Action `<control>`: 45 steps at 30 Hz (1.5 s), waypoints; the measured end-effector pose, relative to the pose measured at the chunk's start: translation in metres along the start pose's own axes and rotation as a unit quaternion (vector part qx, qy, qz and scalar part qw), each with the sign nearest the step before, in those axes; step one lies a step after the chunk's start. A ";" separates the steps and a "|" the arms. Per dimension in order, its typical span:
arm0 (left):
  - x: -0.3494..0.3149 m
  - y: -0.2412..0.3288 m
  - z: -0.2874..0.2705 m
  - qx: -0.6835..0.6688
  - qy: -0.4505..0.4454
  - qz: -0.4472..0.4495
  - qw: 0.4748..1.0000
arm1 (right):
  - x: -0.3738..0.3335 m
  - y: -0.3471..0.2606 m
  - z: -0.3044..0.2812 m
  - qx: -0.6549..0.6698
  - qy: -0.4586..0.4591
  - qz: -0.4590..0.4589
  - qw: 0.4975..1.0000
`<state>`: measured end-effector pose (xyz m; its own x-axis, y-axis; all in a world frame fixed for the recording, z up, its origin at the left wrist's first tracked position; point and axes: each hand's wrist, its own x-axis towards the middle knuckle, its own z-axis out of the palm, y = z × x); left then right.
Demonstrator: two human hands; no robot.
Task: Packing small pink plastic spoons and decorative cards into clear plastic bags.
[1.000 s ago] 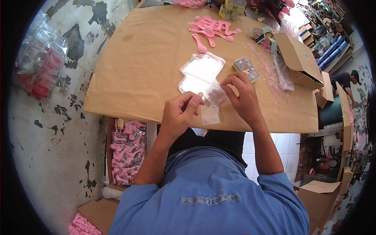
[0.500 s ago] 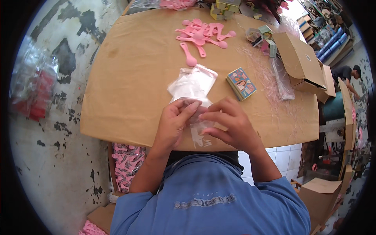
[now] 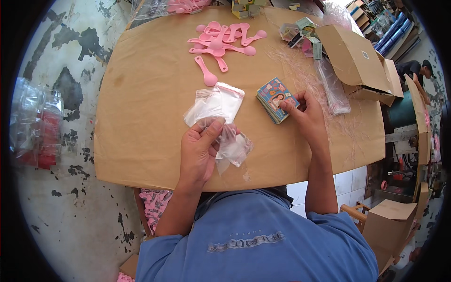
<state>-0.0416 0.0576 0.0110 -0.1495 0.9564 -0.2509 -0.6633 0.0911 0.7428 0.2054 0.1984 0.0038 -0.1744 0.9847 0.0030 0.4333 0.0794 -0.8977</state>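
Observation:
My left hand (image 3: 198,149) is closed, pinching a small clear plastic bag (image 3: 238,151) between thumb and fingers. The bag hangs to the right of the fingers, over the near part of the table. Just beyond lies a loose pile of clear plastic bags (image 3: 224,99). On the right, my right hand (image 3: 311,116) grips the corner of a stack of printed blue cards (image 3: 271,96), thumb on the top card and fingers at the edge. Whether it holds one card or several is hidden. A pink plastic spoon (image 3: 206,70) lies beyond the bags, beside a heap of pink spoons (image 3: 217,43).
Brown paper covers the table (image 3: 141,117). At the right stand an opened cardboard box (image 3: 354,58), clear plastic sleeves (image 3: 332,89) and pink-tinted plastic strands. Small card boxes (image 3: 246,8) sit at the far edge. Another person (image 3: 416,70) bends down at far right.
My right hand has left the plastic bag and moved right onto the card stack. My left hand still holds the bag, which now hangs more opened out. The view has shifted slightly.

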 end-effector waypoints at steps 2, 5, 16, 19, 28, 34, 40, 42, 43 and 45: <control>0.001 0.001 0.010 -0.014 0.010 0.006 1.000 | 0.003 -0.002 -0.001 -0.007 0.005 0.017 1.000; 0.006 -0.002 0.020 -0.033 0.012 0.023 0.999 | 0.005 0.002 -0.002 -0.007 0.031 -0.003 1.000; 0.015 -0.011 0.034 -0.090 0.020 0.094 0.991 | -0.070 -0.031 0.016 0.264 -0.048 0.005 0.963; 0.014 -0.013 0.037 -0.084 0.036 0.097 0.991 | -0.077 -0.038 0.035 0.292 -0.066 0.020 0.954; 0.008 -0.020 0.034 -0.069 0.013 0.100 0.992 | -0.082 -0.040 0.036 0.218 -0.137 0.017 0.966; 0.004 -0.027 0.033 -0.046 0.004 0.126 0.991 | -0.077 -0.045 0.043 0.344 -0.104 0.027 0.933; -0.004 -0.028 0.042 -0.063 0.002 0.130 0.990 | -0.083 -0.046 0.068 0.399 -0.093 0.037 0.911; -0.010 -0.026 0.049 -0.096 0.010 0.116 0.989 | -0.082 -0.047 0.078 0.431 -0.063 -0.015 0.900; -0.010 -0.027 0.047 -0.096 0.011 0.118 0.988 | -0.083 -0.049 0.083 0.431 -0.065 -0.016 0.900; -0.010 -0.031 0.040 -0.059 0.001 0.132 0.990 | -0.084 -0.054 0.090 0.415 -0.046 0.003 0.908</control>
<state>0.0097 0.0559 0.0156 -0.3303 0.9420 -0.0597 -0.6824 -0.1946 0.7046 0.1178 0.0971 0.0122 -0.2640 0.9645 -0.0060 -0.3756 -0.1086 -0.9204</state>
